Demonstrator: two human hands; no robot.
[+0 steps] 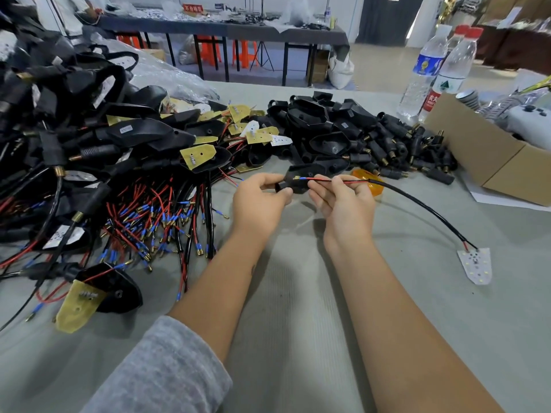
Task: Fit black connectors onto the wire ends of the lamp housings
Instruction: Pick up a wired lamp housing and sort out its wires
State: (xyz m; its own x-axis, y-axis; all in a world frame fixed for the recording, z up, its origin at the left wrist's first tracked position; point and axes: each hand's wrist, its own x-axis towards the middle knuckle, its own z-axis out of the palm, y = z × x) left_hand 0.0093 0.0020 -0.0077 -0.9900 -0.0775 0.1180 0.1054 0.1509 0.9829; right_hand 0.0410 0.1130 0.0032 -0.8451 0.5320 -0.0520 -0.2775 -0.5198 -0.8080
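1. While the left hand (260, 201) pinches a black connector (293, 183) just above centre frame, the right hand (343, 201) pinches the red and black wires (334, 180) right behind the blue-sleeved brass tip (299, 178), which sits at the connector's mouth.
2. The cable (429, 210) trails off to 4 o'clock, ending at a white LED board (475, 265) lying on the grey table cover (298, 293).
3. Tip imo: keep the grip close to the terminal so the thin wire doesn't buckle, line it up straight with the hole, then push.
4. Spare connectors (387, 138) are heaped at 1 o'clock, and the wired housings (119, 150) are piled at 9–10 o'clock.
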